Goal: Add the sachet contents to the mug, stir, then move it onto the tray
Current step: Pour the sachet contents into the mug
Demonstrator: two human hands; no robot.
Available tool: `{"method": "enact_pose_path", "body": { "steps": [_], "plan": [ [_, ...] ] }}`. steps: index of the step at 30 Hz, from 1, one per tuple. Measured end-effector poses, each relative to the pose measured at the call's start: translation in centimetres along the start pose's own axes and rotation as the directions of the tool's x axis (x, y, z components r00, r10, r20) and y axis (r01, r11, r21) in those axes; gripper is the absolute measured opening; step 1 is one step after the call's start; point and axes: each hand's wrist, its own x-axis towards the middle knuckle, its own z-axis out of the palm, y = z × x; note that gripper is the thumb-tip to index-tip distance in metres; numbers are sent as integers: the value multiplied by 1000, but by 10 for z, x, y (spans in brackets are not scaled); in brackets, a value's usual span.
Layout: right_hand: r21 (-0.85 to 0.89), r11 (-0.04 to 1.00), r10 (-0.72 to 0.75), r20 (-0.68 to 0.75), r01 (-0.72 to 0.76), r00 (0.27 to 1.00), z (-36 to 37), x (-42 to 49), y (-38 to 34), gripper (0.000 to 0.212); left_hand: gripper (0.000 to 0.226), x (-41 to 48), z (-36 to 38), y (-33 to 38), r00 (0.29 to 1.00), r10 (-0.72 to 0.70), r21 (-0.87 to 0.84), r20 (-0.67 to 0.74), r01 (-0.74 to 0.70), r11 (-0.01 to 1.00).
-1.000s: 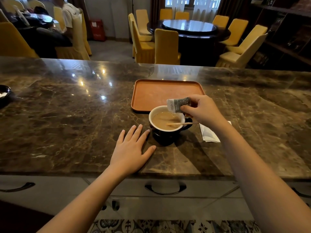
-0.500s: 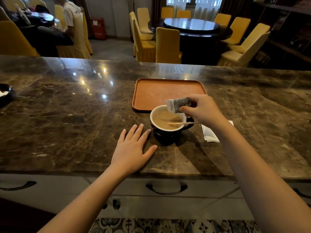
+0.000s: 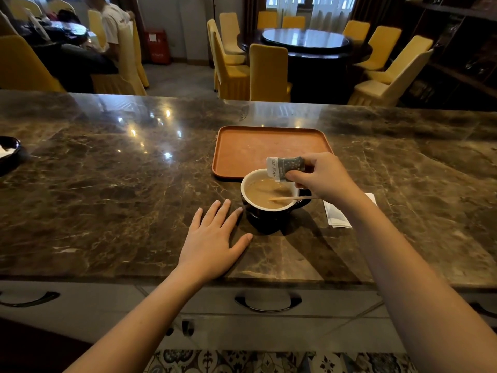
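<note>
A dark mug (image 3: 265,217) with a white inside holds light brown drink and stands on the marble counter, just in front of the orange tray (image 3: 242,149). A thin wooden stirrer (image 3: 289,198) rests across its rim. My right hand (image 3: 324,177) pinches a grey and white sachet (image 3: 283,168) tilted mouth-down over the mug's far right rim. My left hand (image 3: 215,242) lies flat on the counter, fingers spread, just left of the mug, fingertips near its side.
A folded white napkin (image 3: 336,215) lies right of the mug, partly under my forearm. A dark dish (image 3: 8,152) sits at the far left edge. Beyond the counter (image 3: 107,197) stand yellow chairs, round tables and a seated person.
Both hands, the sachet and the mug keep nearly the same places; only the camera view shifts slightly.
</note>
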Motion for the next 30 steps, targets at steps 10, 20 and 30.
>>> {"method": "enact_pose_path", "body": {
  "steps": [10,20,30],
  "plan": [
    [10,1000,7,-9,-7,1000,1,0,-1,21,75,0,-1,0,1000,-1,-10,1,1,1000],
    [-27,999,-19,-4,19,1000,0,1,-2,17,74,0,0,0,1000,-1,-15,-4,1,1000],
    [-25,999,-28,-22,27,999,0,1,1,16,74,0,-1,0,1000,-1,-19,3,1,1000]
  ]
}}
